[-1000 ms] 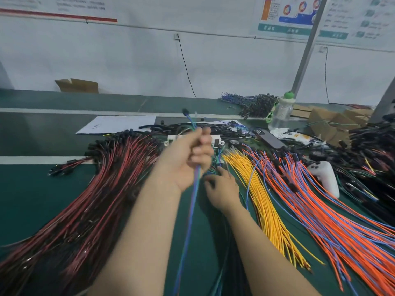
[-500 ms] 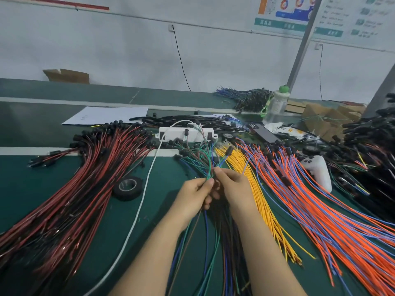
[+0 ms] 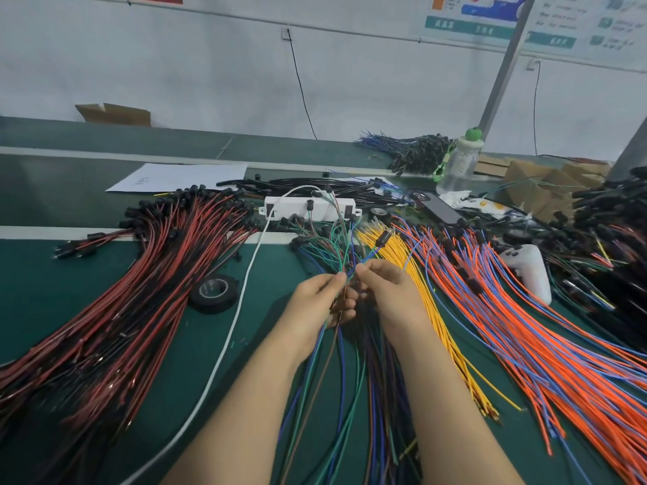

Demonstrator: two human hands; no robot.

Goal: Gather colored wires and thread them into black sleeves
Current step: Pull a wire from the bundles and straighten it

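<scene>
My left hand (image 3: 320, 302) and my right hand (image 3: 387, 290) meet at the middle of the green bench, both pinching thin wires out of a mixed bundle of green, blue and brown wires (image 3: 336, 379) that runs down between my forearms. The wires fan upward from my fingertips, and one blue wire in my right hand ends in a small black sleeve (image 3: 382, 238). Yellow wires (image 3: 434, 309) lie just right of my right hand. Orange and blue wires (image 3: 532, 344) spread further right. Red and black sleeved wires (image 3: 133, 309) fill the left.
A roll of black tape (image 3: 214, 293) lies left of my left hand beside a white cable (image 3: 227, 337) from a white power strip (image 3: 310, 209). A white controller (image 3: 528, 271), a phone (image 3: 439, 206), a bottle (image 3: 457, 162), paper (image 3: 182, 176) and cardboard boxes (image 3: 546, 187) sit behind.
My left hand came down from holding a blue wire raised and joined my right hand at the mixed bundle. Since half a second ago both hands stay there, pinching wires.
</scene>
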